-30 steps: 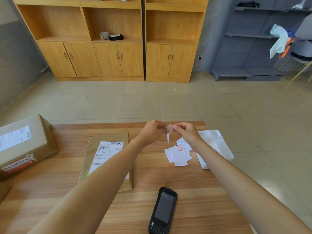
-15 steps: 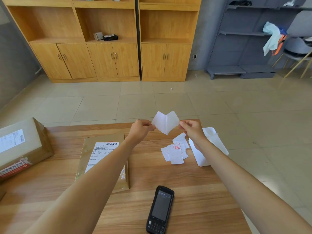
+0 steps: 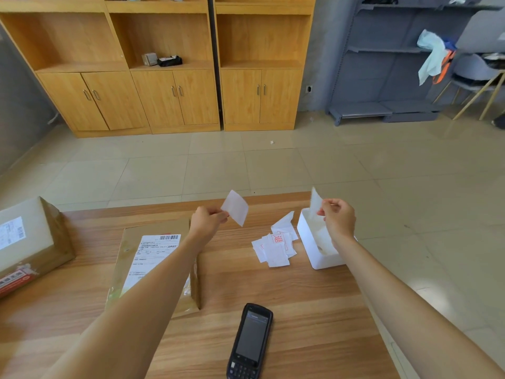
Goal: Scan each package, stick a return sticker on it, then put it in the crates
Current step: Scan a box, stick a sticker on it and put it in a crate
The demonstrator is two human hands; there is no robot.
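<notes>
Two cardboard packages are seen on the wooden bench (image 3: 300, 296): a boxy parcel (image 3: 27, 242) at 9 o'clock, near the left edge, and a flat package (image 3: 136, 258) with a white shipping label just right of it, partly crossed by the left forearm. Above the flat package's far corner, the left hand (image 3: 206, 221) is raised off the bench, its fingertips pinched on one white sheet (image 3: 235, 207); which sheet is sticker and which backing cannot be told. A black handheld scanner (image 3: 250, 341) is laid screen up at 6 o'clock. A loose pile of return stickers (image 3: 274, 248), one stamped in red, is spread at 1 o'clock, beside a white tray (image 3: 318, 262). Over the tray, the right hand (image 3: 338, 218) is pinched on a second white sheet (image 3: 315, 201), well apart from the first.
</notes>
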